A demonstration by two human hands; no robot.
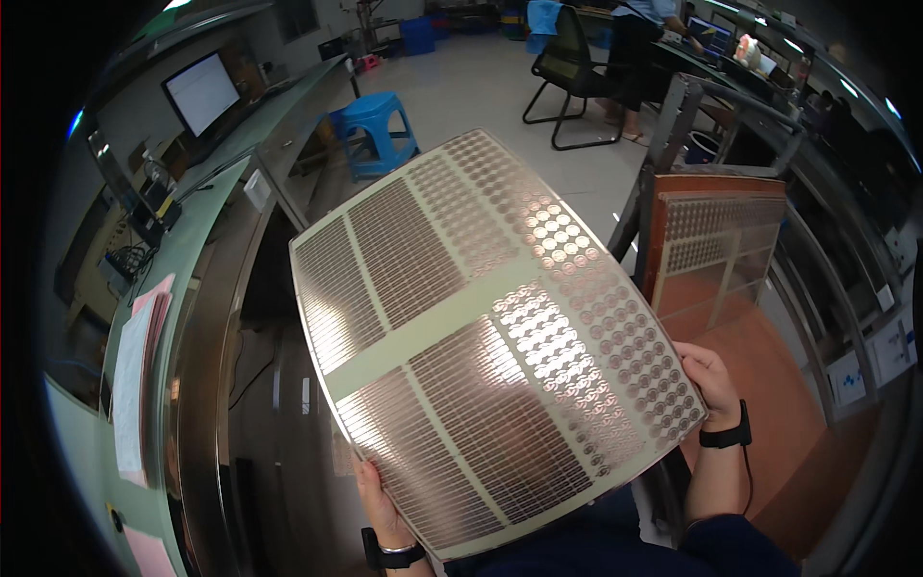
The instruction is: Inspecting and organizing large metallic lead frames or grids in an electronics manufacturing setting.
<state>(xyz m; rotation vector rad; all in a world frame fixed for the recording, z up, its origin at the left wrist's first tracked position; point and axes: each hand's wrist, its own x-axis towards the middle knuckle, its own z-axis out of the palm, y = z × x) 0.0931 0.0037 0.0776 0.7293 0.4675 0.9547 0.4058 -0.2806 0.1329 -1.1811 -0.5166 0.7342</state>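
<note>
A large circuit board panel (423, 337) is held up in front of me, tilted. Its face is pale green, with rows of shiny copper-coloured strips on the left part and round and curved patterns on the right. My left hand (383, 510) grips the lower left edge, its fingers partly hidden by the panel. At the lower right edge, my right hand (710, 380) is closed round the corner, fingers partly behind it. Light glares off parts of the surface. To the right, similar panels (745, 216) lean against a brown board (663, 207) in a metal rack.
Along the left runs a green-topped bench (207, 207) with a monitor (202, 93) and papers (135, 385). A blue stool (380, 125) stands beyond the panel. Farther off are a black chair (572, 62) and a person (639, 48) at a desk. The metal rack frame (663, 135) rises at right.
</note>
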